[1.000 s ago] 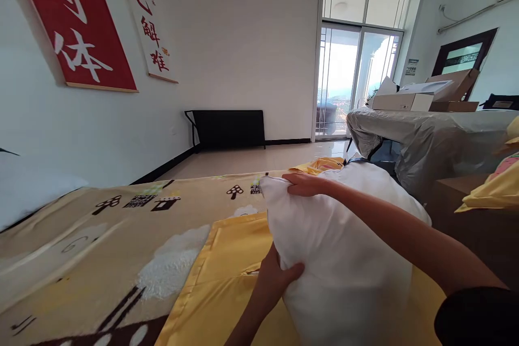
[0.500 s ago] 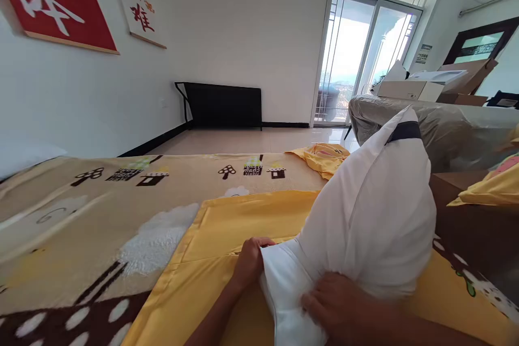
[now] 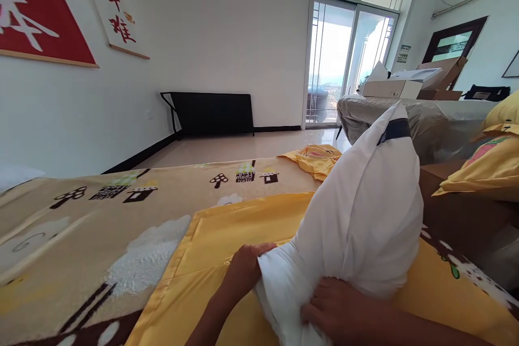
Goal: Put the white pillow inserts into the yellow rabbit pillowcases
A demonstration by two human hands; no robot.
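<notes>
A white pillow [image 3: 365, 216] with a dark band near its upper corner stands bent in front of me. Beneath it a yellow pillowcase [image 3: 239, 216] lies flat on the patterned blanket. My left hand [image 3: 245, 267] is closed at the pillow's lower left corner, over the pillowcase; its fingertips are partly hidden, and I cannot tell whether they also hold the yellow cloth. Lower down, my right hand [image 3: 332, 303] has its fingers curled into the pillow's white fabric.
The beige blanket [image 3: 141, 211] spreads left and ahead. Another piece of yellow cloth [image 3: 314, 159] lies at its far edge. Yellow pillows [image 3: 486, 162] are piled at the right, near a plastic-wrapped sofa [image 3: 433, 119] bearing cardboard boxes [image 3: 391, 89]. A black folded frame [image 3: 214, 113] leans against the wall.
The view has turned slightly right. Both hands keep their hold on the pillow, and its lower white part looks more bunched between them.
</notes>
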